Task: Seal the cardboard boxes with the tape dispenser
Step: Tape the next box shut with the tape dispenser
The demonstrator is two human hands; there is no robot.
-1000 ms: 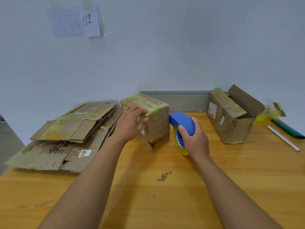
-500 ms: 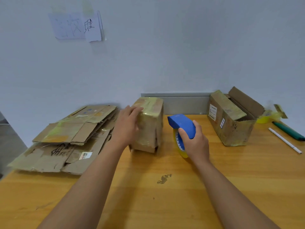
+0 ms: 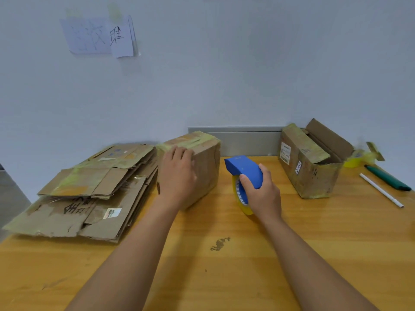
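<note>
— Cardboard, worn and streaked with yellowish tape: that was the closed box (image 3: 197,162) under my left hand (image 3: 178,178). How did the fingers lie?

— My left fingers (image 3: 179,153) were laid nearly straight over the near face of the box and its top edge, pressing it, not curled round anything. The box stood on the wooden table (image 3: 224,277), its taped top facing up.

— And the right hand (image 3: 262,194)?

— My right fingers (image 3: 246,179) were wrapped round the blue tape dispenser (image 3: 244,169), thumb on one side, the rest over the back of its cover. Its yellow roll (image 3: 243,204) touched the table just below my grip. The dispenser was just to the right of my left fingers, near the box but apart from it; its blue nose pointed toward the box.

— What lay beyond your left fingers?

— To their left, a stack of flattened cartons (image 3: 89,191), touching or almost touching the box; I could not tell which.

— And past the right ones?

— Well to their right stood a second box (image 3: 310,171) with its flaps open. Farther right again lay a white pen (image 3: 381,190), a dark green marker (image 3: 388,178), and a crumpled bit of yellow tape (image 3: 359,156) by the wall. On the wall above my left fingers hung sheets of paper (image 3: 98,35) with handwriting. A dark stain (image 3: 219,243) marked the table nearer to me, between my forearms.
</note>
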